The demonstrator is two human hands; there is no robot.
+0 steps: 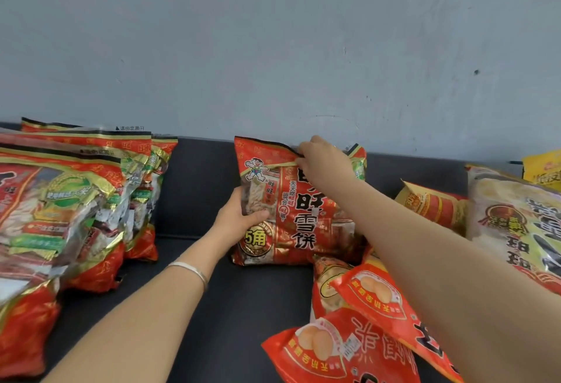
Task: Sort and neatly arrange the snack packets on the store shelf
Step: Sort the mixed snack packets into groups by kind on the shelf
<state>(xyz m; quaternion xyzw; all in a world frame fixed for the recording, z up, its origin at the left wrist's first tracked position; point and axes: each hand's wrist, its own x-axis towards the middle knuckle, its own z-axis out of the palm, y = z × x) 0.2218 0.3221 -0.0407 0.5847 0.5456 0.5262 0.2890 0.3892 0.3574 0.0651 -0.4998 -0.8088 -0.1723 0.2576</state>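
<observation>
1. Red snack packet stands upright at mid-shelf, its top edge against the grey wall and its base on the dark shelf surface. Pale crackers show through the clear window on its left side.
2. Left hand: fingers curled round the packet's left edge, thumb across the front. A silver bangle sits on the wrist.
3. Right hand: fingers pinch the packet's top seal, near its right corner.
4. Left of shelf: a row of red packets standing one behind another. Small wrapped packs in green and silver show through their clear fronts.
5. Lower right: loose red packets lying flat and overlapping, printed side up.
6. Far right: a large pale packet leaning, with a yellow-and-red packet behind it, contents hidden.
</observation>
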